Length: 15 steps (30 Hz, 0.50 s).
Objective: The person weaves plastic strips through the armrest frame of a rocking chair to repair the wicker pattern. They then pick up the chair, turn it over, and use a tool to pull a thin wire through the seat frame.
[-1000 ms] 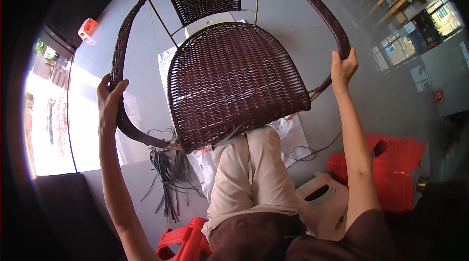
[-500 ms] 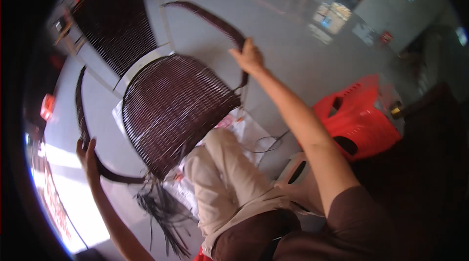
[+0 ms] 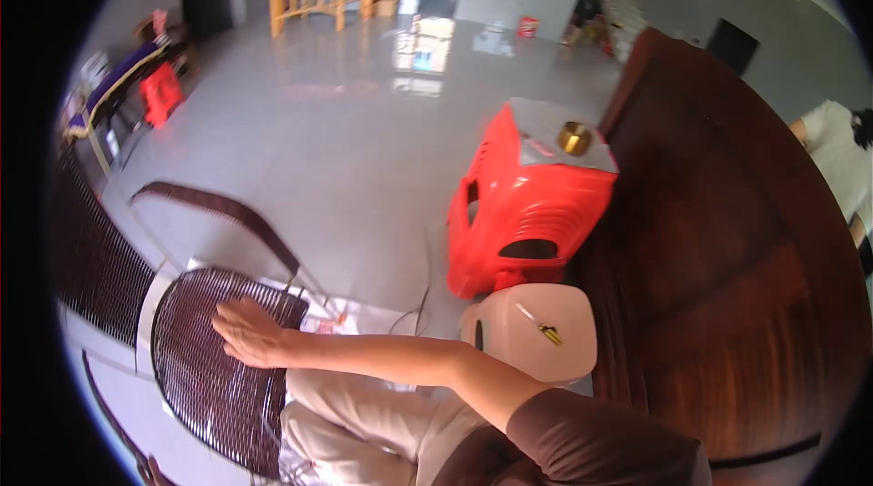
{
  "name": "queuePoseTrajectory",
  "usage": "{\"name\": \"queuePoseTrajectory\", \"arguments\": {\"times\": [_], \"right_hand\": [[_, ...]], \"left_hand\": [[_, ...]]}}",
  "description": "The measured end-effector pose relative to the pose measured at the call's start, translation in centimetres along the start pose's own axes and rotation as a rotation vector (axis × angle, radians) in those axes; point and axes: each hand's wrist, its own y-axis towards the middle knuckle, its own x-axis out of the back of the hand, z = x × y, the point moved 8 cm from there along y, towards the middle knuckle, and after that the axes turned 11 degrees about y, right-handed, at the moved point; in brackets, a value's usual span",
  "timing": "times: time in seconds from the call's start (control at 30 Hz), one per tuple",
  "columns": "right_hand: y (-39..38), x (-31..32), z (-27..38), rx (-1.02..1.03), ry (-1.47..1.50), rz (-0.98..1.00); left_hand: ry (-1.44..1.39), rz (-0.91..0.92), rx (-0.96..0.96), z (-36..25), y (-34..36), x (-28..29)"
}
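A chair with a dark brown woven seat (image 3: 214,395) stands tilted across the lower left, its woven backrest (image 3: 95,254) at the left rim. My right hand (image 3: 250,333) is over the seat, palm down with fingers stretched out; it holds nothing I can see, and whether it touches the weave is unclear. Beyond it curves the chair's wrapped right armrest (image 3: 223,204). At the bottom edge only a little of my left hand (image 3: 156,472) shows, beside the left armrest (image 3: 111,413); its grip is hidden.
To my right, a pale pink stool (image 3: 509,350) bears a screwdriver (image 3: 550,333) with a yellow-and-black handle. Behind it, a red plastic stool (image 3: 536,222) carries a gold tape roll (image 3: 574,138). Dark wooden furniture (image 3: 718,286) fills the right, with another person (image 3: 837,159) beyond it.
The view has swung to the right. My right hand has left the right armrest and is now over the seat. My left hand has mostly gone out of view.
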Motion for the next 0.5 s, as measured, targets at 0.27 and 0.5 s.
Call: {"name": "queuePoseTrajectory", "arguments": {"times": [0.27,0.5], "right_hand": [[-3.6,-11.4,3.2,0.035,0.072,0.691],[-7.7,-13.4,4.9,0.212,-0.049,0.683]], "left_hand": [[0.135,-0.113,0.026,-4.4,-3.2,-3.5],[0.316,-0.165,-0.049,-9.5,-7.2,-2.4]]}}
